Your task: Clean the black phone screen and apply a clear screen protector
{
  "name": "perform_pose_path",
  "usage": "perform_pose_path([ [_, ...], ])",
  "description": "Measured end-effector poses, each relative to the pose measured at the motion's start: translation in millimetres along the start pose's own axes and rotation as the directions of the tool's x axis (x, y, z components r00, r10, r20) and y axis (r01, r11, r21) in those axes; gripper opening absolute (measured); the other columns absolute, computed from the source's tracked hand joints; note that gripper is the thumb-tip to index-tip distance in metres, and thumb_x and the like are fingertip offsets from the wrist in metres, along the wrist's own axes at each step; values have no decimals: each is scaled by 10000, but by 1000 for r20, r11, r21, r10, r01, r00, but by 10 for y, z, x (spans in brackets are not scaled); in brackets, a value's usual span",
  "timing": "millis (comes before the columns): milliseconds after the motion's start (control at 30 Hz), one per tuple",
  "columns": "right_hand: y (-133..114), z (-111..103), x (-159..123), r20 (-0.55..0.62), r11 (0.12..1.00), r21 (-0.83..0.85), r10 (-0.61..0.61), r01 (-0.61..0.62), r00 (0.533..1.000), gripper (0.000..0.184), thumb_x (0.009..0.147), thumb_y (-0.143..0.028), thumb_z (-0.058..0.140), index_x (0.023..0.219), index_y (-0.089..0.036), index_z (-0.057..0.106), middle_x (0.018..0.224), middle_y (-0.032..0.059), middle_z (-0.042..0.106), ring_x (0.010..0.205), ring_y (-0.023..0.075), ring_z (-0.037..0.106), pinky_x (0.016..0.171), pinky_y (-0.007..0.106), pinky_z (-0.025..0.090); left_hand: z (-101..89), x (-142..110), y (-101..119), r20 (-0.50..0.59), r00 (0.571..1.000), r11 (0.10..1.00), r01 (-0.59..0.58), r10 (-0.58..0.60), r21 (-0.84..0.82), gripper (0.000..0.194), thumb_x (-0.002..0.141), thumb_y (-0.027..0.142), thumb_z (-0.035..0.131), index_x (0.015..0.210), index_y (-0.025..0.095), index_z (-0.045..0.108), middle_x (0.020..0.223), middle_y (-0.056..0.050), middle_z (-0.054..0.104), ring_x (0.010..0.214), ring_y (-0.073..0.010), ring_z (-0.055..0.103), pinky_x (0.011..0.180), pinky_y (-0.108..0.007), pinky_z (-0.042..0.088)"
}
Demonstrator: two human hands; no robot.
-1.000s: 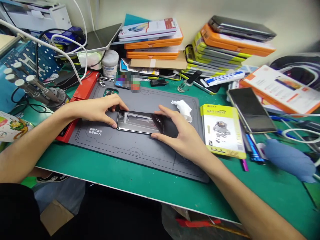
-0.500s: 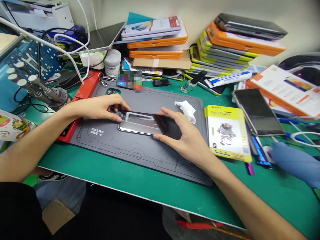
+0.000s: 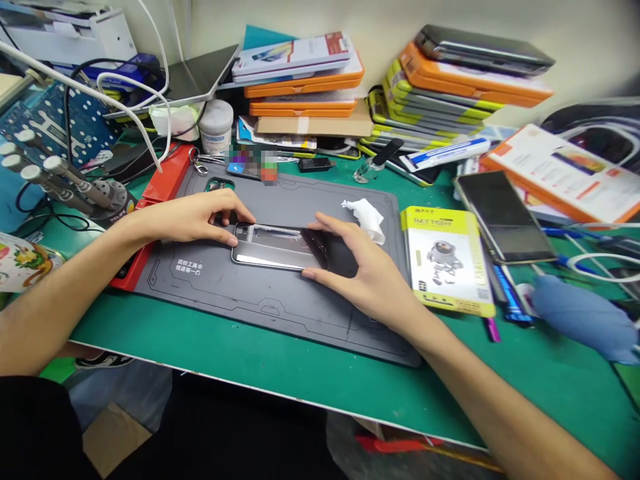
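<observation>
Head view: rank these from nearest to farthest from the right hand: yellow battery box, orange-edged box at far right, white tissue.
1. White tissue: beyond the right hand, on the mat.
2. Yellow battery box: right of the mat.
3. Orange-edged box: far right, toward the back.

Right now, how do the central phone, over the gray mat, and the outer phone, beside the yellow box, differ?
The central phone sits between left grip and right grip; the outer phone is untouched. The central phone shows pale reflections; the outer phone looks mostly dark. The central phone points sideways; the outer phone slants away. Both are rectangular.
</observation>
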State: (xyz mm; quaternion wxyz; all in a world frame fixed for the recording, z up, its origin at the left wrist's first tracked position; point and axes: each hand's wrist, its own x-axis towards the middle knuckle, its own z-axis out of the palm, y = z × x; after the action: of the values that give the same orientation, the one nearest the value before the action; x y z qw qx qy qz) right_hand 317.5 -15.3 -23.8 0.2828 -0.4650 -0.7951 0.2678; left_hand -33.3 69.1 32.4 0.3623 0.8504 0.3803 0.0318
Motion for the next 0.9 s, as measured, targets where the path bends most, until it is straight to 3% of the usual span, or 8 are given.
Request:
perform_pose_path([
  [367, -22, -10, 18, -2, 1000, 23, 3, -3, 1000, 813, 991, -564, 818, 1697, -327, 491, 1609, 131, 683, 1510, 391, 629, 1306, 699, 451, 2, 35, -93, -20, 998, 997, -65, 65, 38, 589, 965, 674, 759, 1417, 296, 766, 1344, -78, 686, 1118, -236, 649, 959, -334, 510],
  [900, -14, -17, 14, 6, 999, 33, 12, -12, 1000, 810, 992, -584, 810, 1695, -337, 492, 1615, 123, 681, 1524, 396, 621, 1307, 696, 454, -4, 28, 10, -50, 998, 999, 40, -40, -3, 594, 889, 654, 814, 1339, 268, 781, 1285, -66, 717, 1048, -216, 657, 931, -336, 526],
])
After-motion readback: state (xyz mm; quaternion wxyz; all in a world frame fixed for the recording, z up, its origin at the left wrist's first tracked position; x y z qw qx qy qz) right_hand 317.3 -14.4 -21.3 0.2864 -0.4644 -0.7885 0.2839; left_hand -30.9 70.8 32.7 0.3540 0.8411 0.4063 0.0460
